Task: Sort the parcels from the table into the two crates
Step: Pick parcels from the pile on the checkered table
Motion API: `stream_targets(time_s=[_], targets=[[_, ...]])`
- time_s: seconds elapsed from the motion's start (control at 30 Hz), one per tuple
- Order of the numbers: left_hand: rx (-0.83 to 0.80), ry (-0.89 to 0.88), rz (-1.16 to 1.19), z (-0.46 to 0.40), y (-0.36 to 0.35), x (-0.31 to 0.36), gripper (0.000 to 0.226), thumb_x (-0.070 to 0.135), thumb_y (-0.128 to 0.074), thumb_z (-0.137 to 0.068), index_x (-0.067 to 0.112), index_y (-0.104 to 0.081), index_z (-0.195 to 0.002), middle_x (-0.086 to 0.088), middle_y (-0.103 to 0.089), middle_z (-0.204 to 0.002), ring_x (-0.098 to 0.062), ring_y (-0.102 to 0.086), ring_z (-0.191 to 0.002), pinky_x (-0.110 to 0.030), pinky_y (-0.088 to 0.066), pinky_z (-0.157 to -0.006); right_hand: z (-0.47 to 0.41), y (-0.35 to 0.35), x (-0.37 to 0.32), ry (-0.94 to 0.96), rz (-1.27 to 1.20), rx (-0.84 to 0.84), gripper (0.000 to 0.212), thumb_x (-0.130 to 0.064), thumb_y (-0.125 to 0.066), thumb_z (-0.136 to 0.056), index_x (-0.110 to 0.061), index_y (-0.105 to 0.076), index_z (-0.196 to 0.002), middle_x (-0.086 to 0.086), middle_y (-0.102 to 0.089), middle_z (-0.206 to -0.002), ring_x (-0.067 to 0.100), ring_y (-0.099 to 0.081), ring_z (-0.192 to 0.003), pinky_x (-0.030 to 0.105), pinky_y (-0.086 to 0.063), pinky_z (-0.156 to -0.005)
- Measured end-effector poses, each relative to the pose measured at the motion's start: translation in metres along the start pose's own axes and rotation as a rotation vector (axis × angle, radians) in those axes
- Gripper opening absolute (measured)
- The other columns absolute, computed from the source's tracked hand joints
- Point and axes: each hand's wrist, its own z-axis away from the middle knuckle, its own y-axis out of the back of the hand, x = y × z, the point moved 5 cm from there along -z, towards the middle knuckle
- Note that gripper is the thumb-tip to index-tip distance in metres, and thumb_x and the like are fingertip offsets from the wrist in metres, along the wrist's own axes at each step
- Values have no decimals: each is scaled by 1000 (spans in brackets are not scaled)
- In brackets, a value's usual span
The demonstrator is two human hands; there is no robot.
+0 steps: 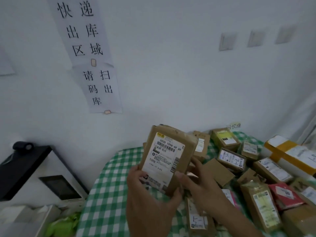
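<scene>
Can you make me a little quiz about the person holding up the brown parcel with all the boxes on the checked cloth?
1. True or false: both the left hand and the right hand hold the raised brown parcel.
2. What colours is the tablecloth? A) red and white B) green and white C) plain blue
3. Fill in: the parcel's white shipping label faces the ____.

Key: 1 true; 2 B; 3 camera. The other parcels, such as the red parcel and the white box with yellow tape, lie on the table to the right.
</scene>
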Motion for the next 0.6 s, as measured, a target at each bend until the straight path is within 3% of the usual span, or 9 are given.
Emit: stream_targets(time_s=[0.1,0.17,0.27,0.37,0.47,0.6], targets=[[21,-37,199,-9,8,36,105,59,-94,-49,29,-39,-134,27,-59,-116,6,-67,-96,-7,-53,-71,0,24,-37,119,-76,22,87,-81,-78,-60,-51,-52,-137,-12,-69,-127,12,-68,-116,39,-59,-94],[16,-23,378,-19,15,53,96,67,-88,-57,40,-38,-134,36,-62,-115,16,-64,-98,-3,-51,-66,0,42,-62,178,-123,6,65,-70,-76,-73,-49,-59,-133,-6,-72,-126,19,-71,-113,38,-61,-90],[-27,50,594,-43,26,66,70,64,-84,-71,51,-49,-130,33,-64,-121,3,-71,-98,-13,-58,-64,5,68,-99,237,-171,-5,44,-57,-70,-82,-46,-68,-125,-5,-74,-123,18,-72,-110,30,-62,-82],[-243,127,751,-58,25,90,74,63,-84,-69,41,-58,-135,15,-74,-123,-15,-77,-99,-28,-61,-66,11,86,-133,286,-148,19,45,-57,-69,-80,-44,-69,-123,-3,-75,-120,21,-73,-108,34,-62,-81],[-343,130,874,-63,21,112,76,52,-80,-64,26,-63,-134,-5,-78,-117,-28,-78,-95,-26,-60,-63,20,98,-163,345,-121,35,42,-56,-68,-79,-44,-71,-119,-4,-76,-118,20,-74,-106,31,-62,-80],[-354,108,973,-64,17,134,77,47,-82,-64,21,-63,-134,-9,-78,-116,-30,-77,-98,-25,-61,-64,31,114,-181,397,-109,70,43,-56,-66,-79,-41,-72,-118,-3,-76,-118,22,-74,-105,30,-61,-78]])
